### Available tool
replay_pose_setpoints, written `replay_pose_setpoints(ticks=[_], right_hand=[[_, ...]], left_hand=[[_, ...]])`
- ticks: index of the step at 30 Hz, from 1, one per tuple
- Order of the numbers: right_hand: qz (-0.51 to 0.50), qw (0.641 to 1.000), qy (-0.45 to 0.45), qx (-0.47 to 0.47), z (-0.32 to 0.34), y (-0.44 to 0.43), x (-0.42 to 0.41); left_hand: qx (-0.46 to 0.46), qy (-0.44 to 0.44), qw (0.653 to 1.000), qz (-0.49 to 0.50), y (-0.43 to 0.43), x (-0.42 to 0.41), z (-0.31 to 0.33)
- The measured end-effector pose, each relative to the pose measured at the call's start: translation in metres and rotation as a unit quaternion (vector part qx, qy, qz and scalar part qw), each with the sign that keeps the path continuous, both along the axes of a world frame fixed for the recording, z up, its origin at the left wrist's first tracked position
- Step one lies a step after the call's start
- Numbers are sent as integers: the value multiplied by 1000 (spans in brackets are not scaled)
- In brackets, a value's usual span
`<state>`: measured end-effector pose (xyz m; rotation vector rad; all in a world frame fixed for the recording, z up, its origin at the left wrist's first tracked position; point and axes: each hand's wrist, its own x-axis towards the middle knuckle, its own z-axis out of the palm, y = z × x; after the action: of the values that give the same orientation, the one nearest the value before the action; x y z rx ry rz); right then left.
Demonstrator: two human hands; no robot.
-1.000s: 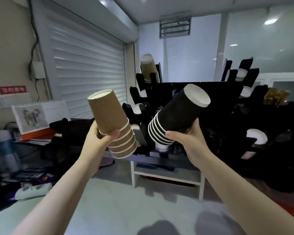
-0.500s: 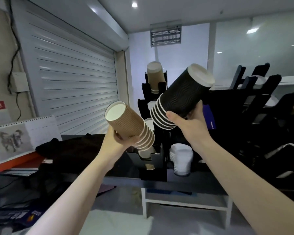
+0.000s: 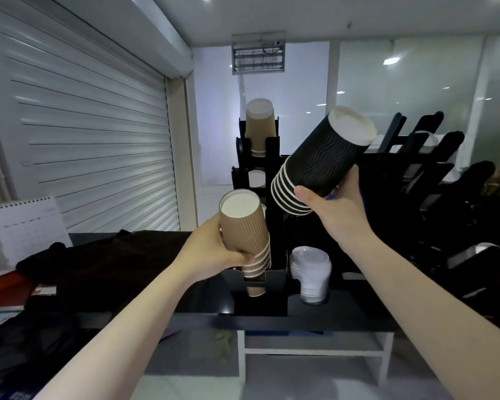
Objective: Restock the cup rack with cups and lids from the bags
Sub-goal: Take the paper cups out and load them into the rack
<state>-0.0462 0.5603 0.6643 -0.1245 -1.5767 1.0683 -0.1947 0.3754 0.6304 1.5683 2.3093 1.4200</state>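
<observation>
**Asker:** Head view: what are you holding at the cup rack (image 3: 260, 304)?

**Me:** Two nested stacks, both bottoms up. My left hand (image 3: 214, 252) is wrapped round the brown ribbed cups (image 3: 244, 226), low at the front of the rack. Their rims are right over its bottom slot, where a brown cup (image 3: 256, 290) already pokes out below. My right hand (image 3: 335, 212) grips the black wavy cups (image 3: 321, 166) near their rims, tilted, higher up in front of the rack's middle tiers.

**Asker:** How far along is the restock?

**Me:** Partway, I'd say. The rack's top slot carries brown cups (image 3: 259, 125), and a stack of white lids (image 3: 311, 269) sits in the hole just right of the bottom slot. Neither stack in my hands is seated yet. I judge the brown one goes in first, and then the black one needs a slot.

**Asker:** And around the rack?

**Me:** It stands on a black desk (image 3: 300, 321). Left of the rack lie a dark cloth (image 3: 113, 255) and a calendar (image 3: 26, 226), with a roller shutter (image 3: 98, 140) behind them. I can't make out the bags.
</observation>
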Motion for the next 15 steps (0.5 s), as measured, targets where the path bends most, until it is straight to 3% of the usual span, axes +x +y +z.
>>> replay_pose_setpoints(ticks=[5,11,13,15], right_hand=[[-10,1000,-17,6,-2,-4,-3],[-19,998,-51,16,-3,-8,-4],[-23,998,-61,14,-2,-9,-5],[-20,998,-63,8,1,-9,-9]], left_hand=[[-18,34,999,9,4,1,-10],[49,55,997,16,-1,7,-16],[73,125,989,5,-9,11,-13],[74,258,963,-16,-15,15,-12]])
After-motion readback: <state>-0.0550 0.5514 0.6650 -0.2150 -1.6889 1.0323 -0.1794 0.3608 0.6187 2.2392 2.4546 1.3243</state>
